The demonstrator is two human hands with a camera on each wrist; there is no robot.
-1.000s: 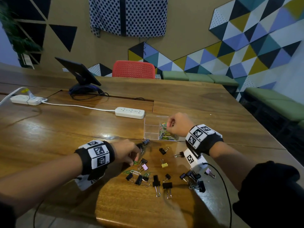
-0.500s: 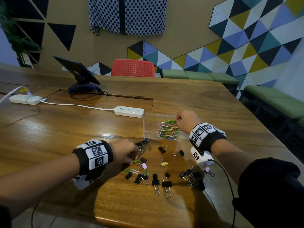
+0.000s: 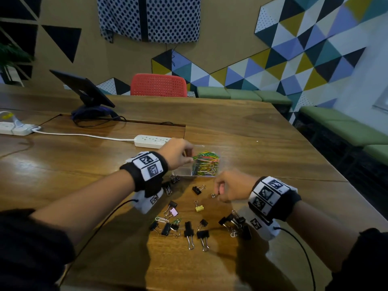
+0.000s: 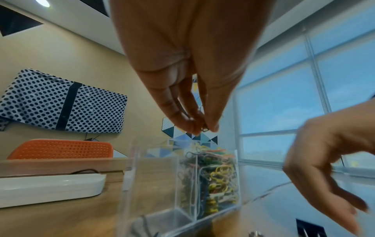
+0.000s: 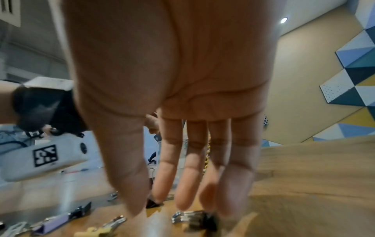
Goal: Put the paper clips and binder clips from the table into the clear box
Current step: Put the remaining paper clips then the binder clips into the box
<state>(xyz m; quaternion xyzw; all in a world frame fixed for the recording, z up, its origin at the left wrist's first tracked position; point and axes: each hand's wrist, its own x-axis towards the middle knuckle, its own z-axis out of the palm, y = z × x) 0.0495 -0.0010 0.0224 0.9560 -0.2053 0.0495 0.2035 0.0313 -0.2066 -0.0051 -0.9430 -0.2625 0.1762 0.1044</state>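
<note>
Spreading wide, wooden tabletop [image 3: 241, 131], clear box [image 3: 184, 172] at twelve o'clock stuffed with coloured paper clips [image 3: 206, 162], left hand [image 3: 176, 154] above it, fingers [image 4: 211, 115] pinching a small clip, right hand [image 3: 231, 187] at three o'clock, fingers [image 5: 190, 173] relaxed, nearly straight over scattered binder clips [image 3: 189, 229].

1 clear box [image 3: 182, 171], 2 pwr strips [image 3: 151, 141], 1 tablet [image 3: 82, 87], 1 chair [image 3: 158, 85], 1 yellow clip [image 3: 199, 208], 1 pink clip [image 3: 174, 212].

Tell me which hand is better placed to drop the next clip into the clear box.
Left. The left hand hovers over the clear box, pinching a small clip at its fingertips. The right hand is lower, down among the binder clips on the table.
</note>
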